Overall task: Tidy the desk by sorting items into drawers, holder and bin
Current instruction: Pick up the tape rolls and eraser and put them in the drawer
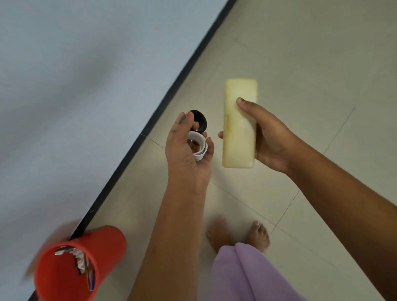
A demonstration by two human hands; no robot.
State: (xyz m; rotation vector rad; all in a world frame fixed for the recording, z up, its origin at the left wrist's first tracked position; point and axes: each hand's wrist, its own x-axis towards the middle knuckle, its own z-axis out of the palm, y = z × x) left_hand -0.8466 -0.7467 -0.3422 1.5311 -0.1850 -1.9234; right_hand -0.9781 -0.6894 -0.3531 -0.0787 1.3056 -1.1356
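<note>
My left hand [185, 152] is curled around two rolls of tape, a black one [200, 119] at the fingertips and a white one [199, 146] in the palm. My right hand [270, 138] grips a long pale-yellow plastic box [238, 125] from its right side, thumb on top. Both hands are held above the tiled floor. A red bin [64, 274] stands on the floor at the lower left, against the wall, with several scraps of wrapper and paper inside.
A pale blue wall [58, 93] with a black skirting strip [158, 120] runs diagonally from the upper right to the lower left. Beige floor tiles [316, 33] fill the right side. My bare feet [239, 236] and a lilac trouser leg [248, 285] show below.
</note>
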